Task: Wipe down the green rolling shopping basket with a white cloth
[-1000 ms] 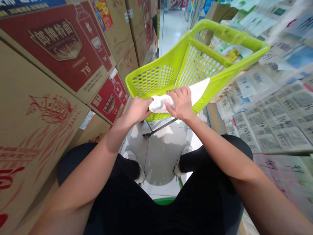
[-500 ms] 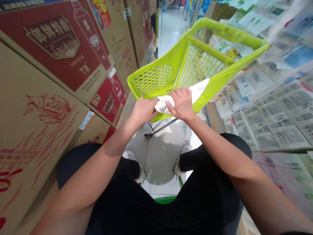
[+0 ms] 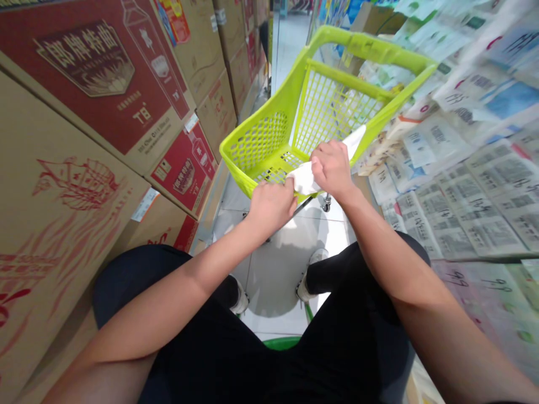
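Note:
A lime-green shopping cart [image 3: 269, 132] with a perforated basket stands in front of my knees, turned at an angle. A crumpled white cloth [image 3: 304, 179] stretches between my two hands at its near rim. My left hand [image 3: 273, 205] is closed on the left end of the cloth, knuckles up; whether it also grips the rim is hidden. My right hand [image 3: 332, 168] is wrapped round the cloth farther right, against the rim. Beyond it, a white piece [image 3: 356, 140] lies along the cart's right side; I cannot tell whether it is the same cloth.
Stacked cardboard cartons [image 3: 96, 73] wall the left side. Shelves of plastic-wrapped packs [image 3: 467, 196] line the right. A green seat edge [image 3: 282, 343] shows between my legs. A cart caster [image 3: 326, 203] rests on the tiled floor [image 3: 273, 275], and the aisle [image 3: 290, 47] runs on ahead.
The cart has swung, its handle moving left and a right caster coming into view. Both hands have shifted right, the left one also nearer me, and more cloth shows between them.

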`<act>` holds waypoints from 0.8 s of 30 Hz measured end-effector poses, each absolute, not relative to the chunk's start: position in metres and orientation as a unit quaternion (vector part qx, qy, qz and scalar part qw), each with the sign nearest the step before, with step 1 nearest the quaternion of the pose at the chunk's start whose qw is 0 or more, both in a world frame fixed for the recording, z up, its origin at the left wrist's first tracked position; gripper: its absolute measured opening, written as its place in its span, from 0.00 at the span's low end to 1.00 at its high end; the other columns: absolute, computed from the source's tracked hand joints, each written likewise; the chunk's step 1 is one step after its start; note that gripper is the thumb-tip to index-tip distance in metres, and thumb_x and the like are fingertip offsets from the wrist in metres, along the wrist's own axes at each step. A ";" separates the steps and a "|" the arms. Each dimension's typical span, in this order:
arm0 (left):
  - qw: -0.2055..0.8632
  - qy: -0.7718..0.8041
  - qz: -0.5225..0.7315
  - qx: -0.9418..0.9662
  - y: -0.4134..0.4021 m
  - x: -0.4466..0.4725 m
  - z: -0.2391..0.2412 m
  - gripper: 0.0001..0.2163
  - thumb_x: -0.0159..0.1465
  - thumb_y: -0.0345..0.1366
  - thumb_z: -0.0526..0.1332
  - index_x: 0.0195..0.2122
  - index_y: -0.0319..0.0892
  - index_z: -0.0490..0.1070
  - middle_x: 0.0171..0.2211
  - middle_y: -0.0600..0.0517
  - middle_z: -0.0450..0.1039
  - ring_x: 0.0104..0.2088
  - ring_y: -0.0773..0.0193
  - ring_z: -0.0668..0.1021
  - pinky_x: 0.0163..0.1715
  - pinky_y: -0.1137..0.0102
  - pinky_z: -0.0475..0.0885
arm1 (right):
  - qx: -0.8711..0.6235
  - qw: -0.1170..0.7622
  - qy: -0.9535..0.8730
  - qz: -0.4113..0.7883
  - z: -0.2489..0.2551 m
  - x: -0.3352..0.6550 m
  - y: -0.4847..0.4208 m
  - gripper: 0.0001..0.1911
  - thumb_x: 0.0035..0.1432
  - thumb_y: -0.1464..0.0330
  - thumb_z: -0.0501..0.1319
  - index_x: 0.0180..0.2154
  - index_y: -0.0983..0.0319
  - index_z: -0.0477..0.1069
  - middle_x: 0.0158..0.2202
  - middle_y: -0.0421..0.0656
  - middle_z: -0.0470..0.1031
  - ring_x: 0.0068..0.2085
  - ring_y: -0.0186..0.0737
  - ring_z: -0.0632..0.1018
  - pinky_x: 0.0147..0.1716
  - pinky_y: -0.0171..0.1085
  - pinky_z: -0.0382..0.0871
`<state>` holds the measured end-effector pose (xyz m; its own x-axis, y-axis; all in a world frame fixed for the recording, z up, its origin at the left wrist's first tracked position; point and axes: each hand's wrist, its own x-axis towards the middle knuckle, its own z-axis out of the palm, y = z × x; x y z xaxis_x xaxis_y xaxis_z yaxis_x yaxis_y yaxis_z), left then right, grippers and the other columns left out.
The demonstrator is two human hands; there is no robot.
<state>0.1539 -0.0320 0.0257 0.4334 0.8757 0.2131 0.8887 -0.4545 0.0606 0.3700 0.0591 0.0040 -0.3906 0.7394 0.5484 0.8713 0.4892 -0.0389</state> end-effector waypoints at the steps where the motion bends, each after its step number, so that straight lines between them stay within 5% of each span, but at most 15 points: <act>1: 0.028 -0.500 -0.115 -0.858 -0.035 0.156 0.026 0.21 0.71 0.43 0.56 0.58 0.31 0.70 0.37 0.37 0.82 0.40 0.46 0.83 0.44 0.56 0.73 | -0.487 0.251 -0.828 -0.121 0.006 0.377 0.062 0.33 0.75 0.50 0.36 0.39 0.57 0.75 0.41 0.50 0.75 0.50 0.55 0.73 0.56 0.59 0.62; 4: 0.035 -0.398 -0.147 -0.905 -0.036 0.148 0.026 0.24 0.70 0.44 0.57 0.61 0.32 0.70 0.41 0.39 0.82 0.46 0.47 0.82 0.59 0.52 0.70 | -0.471 0.239 -0.845 -0.088 0.011 0.396 0.073 0.34 0.75 0.51 0.35 0.37 0.57 0.75 0.39 0.48 0.77 0.48 0.53 0.73 0.57 0.58 0.63; 8: 0.094 -0.361 -0.181 -0.910 -0.010 0.107 0.024 0.20 0.69 0.51 0.57 0.51 0.42 0.77 0.42 0.46 0.83 0.49 0.48 0.80 0.71 0.43 0.56 | -0.454 0.234 -0.859 -0.042 0.018 0.413 0.080 0.35 0.75 0.50 0.35 0.40 0.57 0.77 0.45 0.48 0.79 0.52 0.52 0.75 0.61 0.57 0.62; 12: 0.096 -0.389 -0.158 -0.903 0.026 0.058 0.016 0.22 0.69 0.55 0.57 0.47 0.40 0.77 0.42 0.45 0.82 0.48 0.48 0.79 0.66 0.44 0.60 | -0.456 0.236 -0.857 -0.034 0.021 0.417 0.075 0.32 0.74 0.48 0.40 0.47 0.56 0.79 0.54 0.49 0.78 0.63 0.56 0.70 0.66 0.60 0.58; 15: 0.080 -0.353 -0.133 -0.923 0.039 0.043 0.009 0.22 0.70 0.56 0.55 0.44 0.42 0.77 0.40 0.44 0.81 0.47 0.48 0.78 0.54 0.53 0.68 | -0.458 0.224 -0.860 -0.030 0.021 0.414 0.064 0.28 0.74 0.50 0.45 0.53 0.55 0.78 0.58 0.49 0.76 0.68 0.59 0.66 0.67 0.63 0.55; 18: 0.103 -0.363 -0.134 -0.916 0.040 0.045 0.005 0.20 0.71 0.55 0.56 0.42 0.44 0.77 0.38 0.45 0.81 0.44 0.49 0.78 0.47 0.56 0.67 | -0.457 0.208 -0.864 -0.023 0.023 0.406 0.048 0.27 0.74 0.50 0.46 0.56 0.54 0.77 0.59 0.50 0.74 0.69 0.59 0.65 0.68 0.64 0.54; 24: 0.154 -0.403 -0.133 -0.892 0.036 0.062 0.000 0.17 0.71 0.52 0.60 0.36 0.44 0.74 0.33 0.46 0.81 0.40 0.51 0.79 0.47 0.55 0.65 | -0.475 0.143 -0.868 -0.035 0.033 0.384 0.013 0.33 0.74 0.47 0.43 0.60 0.60 0.73 0.57 0.52 0.75 0.66 0.57 0.67 0.72 0.62 0.49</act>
<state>0.0623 0.0361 0.0001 0.6403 0.6779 0.3612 0.7597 -0.6285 -0.1671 0.3840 0.0133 0.0333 -0.5084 0.8137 0.2817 0.8335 0.5472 -0.0761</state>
